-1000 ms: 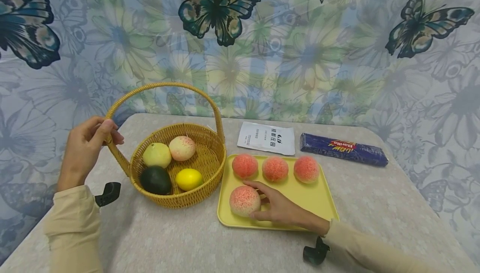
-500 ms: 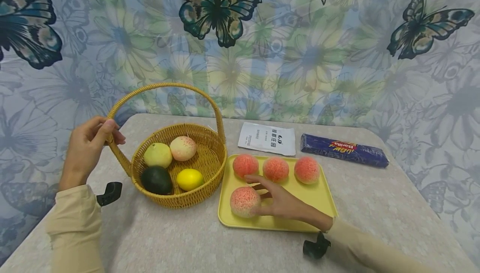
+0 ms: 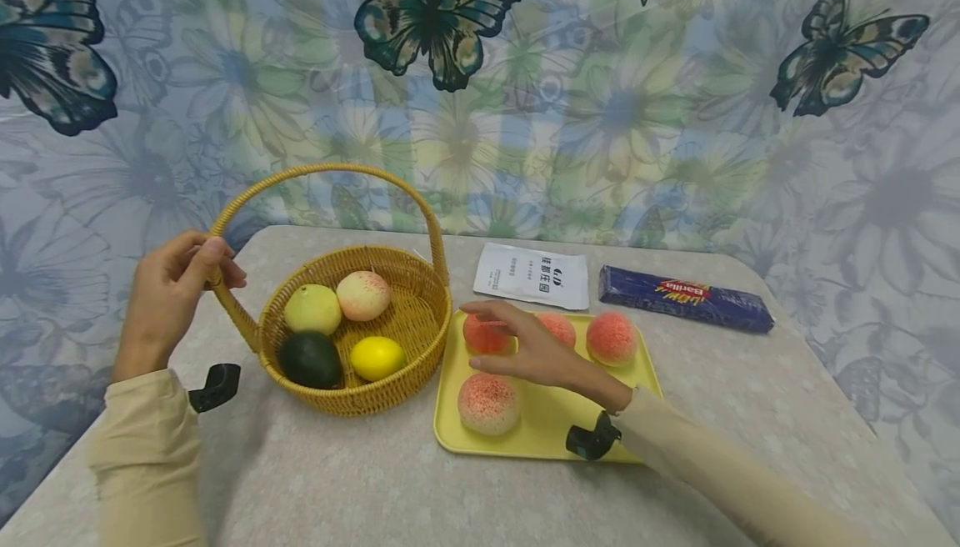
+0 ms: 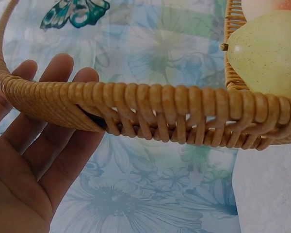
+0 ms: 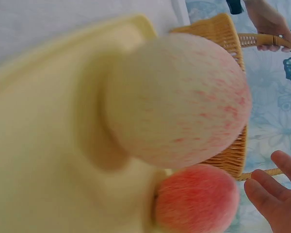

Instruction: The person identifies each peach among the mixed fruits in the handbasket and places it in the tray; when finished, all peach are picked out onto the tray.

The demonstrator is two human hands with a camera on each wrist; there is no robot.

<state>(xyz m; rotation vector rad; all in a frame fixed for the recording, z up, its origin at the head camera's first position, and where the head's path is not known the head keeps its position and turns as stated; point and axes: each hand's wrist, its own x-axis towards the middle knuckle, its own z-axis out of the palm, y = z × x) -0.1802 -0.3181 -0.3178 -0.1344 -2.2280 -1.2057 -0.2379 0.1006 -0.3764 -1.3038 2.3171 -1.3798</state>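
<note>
My left hand [image 3: 176, 293] grips the left side of the wicker basket's handle [image 3: 330, 170]; in the left wrist view its fingers [image 4: 58, 145] pass behind the woven handle. The basket [image 3: 360, 401] holds a pale green pear [image 3: 312, 310], a pale peach [image 3: 363, 295], a dark green avocado-like fruit [image 3: 310, 360] and a yellow lemon [image 3: 378, 358]. Above the yellow tray [image 3: 600, 401] my right hand [image 3: 536, 348] hovers with spread fingers, holding nothing. A paler speckled peach [image 3: 488, 404] sits below it on the tray. Behind are pink peaches, including one at right [image 3: 612, 338], the others partly hidden by the hand.
A white packet [image 3: 531, 275] lies behind the tray. To its right is a blue Barilla pasta package [image 3: 686, 298]. A butterfly-patterned cloth [image 3: 600, 113] hangs behind the table [image 3: 337, 480].
My right hand has let go of the paler peach and risen up and back over the tray, towards the rear row. The peach stays in place. My left hand keeps its grip on the handle.
</note>
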